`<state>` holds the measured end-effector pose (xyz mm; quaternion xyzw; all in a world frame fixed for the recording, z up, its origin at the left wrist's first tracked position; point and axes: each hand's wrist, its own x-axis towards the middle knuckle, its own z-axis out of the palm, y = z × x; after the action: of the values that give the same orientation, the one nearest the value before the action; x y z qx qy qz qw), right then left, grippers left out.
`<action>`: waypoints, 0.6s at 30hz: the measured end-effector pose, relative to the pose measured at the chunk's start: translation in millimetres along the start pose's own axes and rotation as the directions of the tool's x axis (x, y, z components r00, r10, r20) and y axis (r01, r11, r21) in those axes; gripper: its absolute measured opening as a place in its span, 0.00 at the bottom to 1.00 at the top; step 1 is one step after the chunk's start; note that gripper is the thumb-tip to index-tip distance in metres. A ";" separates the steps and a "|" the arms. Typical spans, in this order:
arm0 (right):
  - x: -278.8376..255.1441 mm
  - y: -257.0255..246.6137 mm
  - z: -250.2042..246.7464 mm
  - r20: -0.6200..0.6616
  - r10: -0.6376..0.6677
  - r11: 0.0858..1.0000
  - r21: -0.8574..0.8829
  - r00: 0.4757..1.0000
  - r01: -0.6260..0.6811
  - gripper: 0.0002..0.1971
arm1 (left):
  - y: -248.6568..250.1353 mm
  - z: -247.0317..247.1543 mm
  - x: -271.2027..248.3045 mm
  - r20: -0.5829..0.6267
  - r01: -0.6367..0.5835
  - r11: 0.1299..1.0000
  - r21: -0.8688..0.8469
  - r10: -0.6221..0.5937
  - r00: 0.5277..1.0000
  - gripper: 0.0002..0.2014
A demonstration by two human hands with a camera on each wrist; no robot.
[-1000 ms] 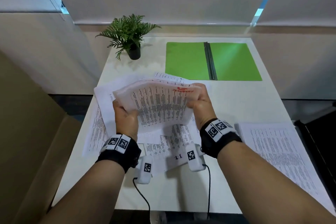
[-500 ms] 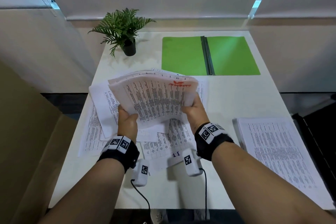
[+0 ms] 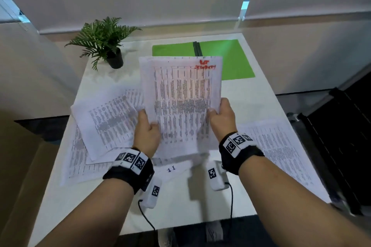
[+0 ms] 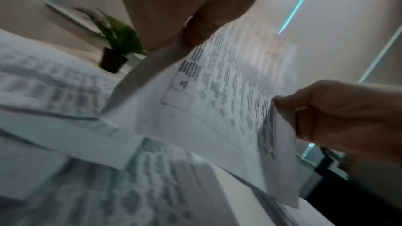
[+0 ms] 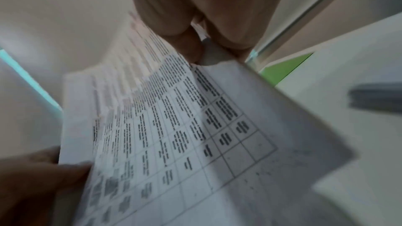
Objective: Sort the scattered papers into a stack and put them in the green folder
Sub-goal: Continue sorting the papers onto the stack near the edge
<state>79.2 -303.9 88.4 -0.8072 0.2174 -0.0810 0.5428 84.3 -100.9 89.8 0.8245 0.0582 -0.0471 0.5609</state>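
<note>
Papers (image 3: 180,94) in both hands; green folder (image 3: 236,60) open.

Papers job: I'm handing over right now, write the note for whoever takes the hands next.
Left hand and right hand each grip a side of the bundle of papers, held upright above the table.
Green folder lies open at the far end, nothing visible in it.
Loose sheets lie spread on the left; another sheet lies on the right.
Done: some papers gathered.
Left: collect the rest, square the stack, put it in the folder.
</note>
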 end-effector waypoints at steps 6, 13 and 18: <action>0.2 81.7 -104.4 -0.197 0.129 0.937 -0.298 0.972 -0.184 0.03 | 0.8 98.8 -33.1 0.310 0.052 0.980 0.192 -0.110 0.944 0.11; -19.2 153.2 -206.5 -0.277 0.268 0.846 -0.391 0.923 -0.363 0.24 | -1.8 201.8 -81.3 0.587 0.085 0.953 0.292 -0.248 0.771 0.10; -17.1 184.9 -230.3 -0.225 0.279 0.837 -0.420 0.934 -0.351 0.23 | -13.5 239.3 -92.5 0.608 0.035 0.918 0.395 -0.290 0.739 0.10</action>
<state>-69.1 -548.5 13.2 -0.8554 0.4017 0.0003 0.3270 -12.1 -322.6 2.9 0.8345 -0.0785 -0.3920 0.3792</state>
